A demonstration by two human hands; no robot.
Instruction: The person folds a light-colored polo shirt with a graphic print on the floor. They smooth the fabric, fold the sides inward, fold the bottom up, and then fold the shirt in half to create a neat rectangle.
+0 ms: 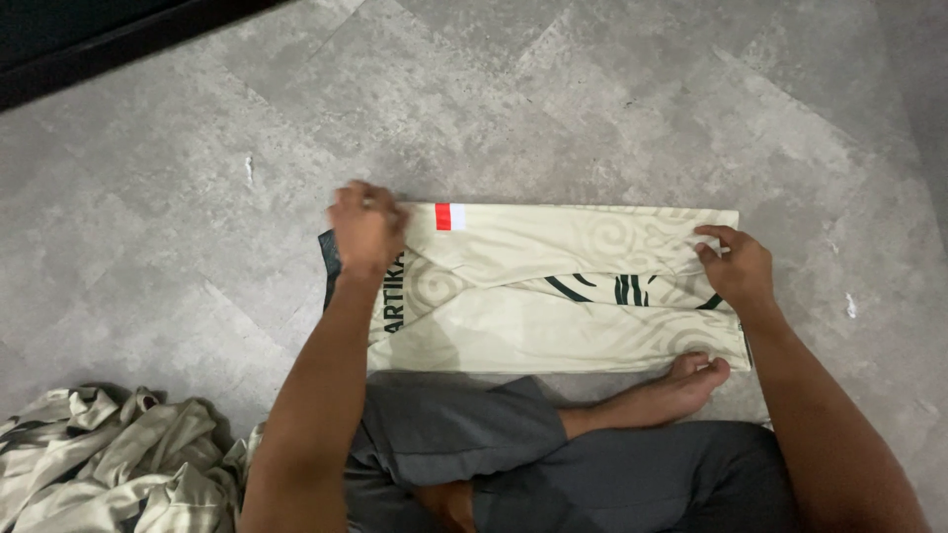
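On the grey tiled floor (592, 109), a folded cream jersey (553, 296) lies mid-frame. The left hand (365, 232) clutches its left end; the right hand (736, 266) pinches its right edge.

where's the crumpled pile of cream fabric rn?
Head view, bottom-left corner: the crumpled pile of cream patterned fabric lies on the grey tiled floor, beside the left forearm and apart from the folded cream jersey.

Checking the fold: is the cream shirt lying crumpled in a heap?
No, the cream shirt lies flat, folded into a rectangle on the floor.
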